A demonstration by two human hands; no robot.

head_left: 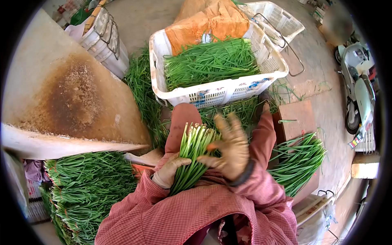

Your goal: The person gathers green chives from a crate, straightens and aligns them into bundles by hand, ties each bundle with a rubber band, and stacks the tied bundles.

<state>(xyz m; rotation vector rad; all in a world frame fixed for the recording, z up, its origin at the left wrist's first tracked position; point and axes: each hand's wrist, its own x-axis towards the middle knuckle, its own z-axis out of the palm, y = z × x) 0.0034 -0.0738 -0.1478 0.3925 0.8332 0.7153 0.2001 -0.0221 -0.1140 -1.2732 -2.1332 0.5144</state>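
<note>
The left hand [168,170] grips a bundle of green stalks [195,149] above the lap. The right hand [232,153] is spread wide at the bundle; contact cannot be determined. Floor [136,24]: white crate [222,97] ahead, loose stalks [141,85] alongside, scooter [362,96] at far right.

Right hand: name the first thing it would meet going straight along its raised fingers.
Probably the near wall of the white crate. From the right hand, the line crosses loose green stalks first in the picture, but they seem lower. Depth is unclear.
</note>
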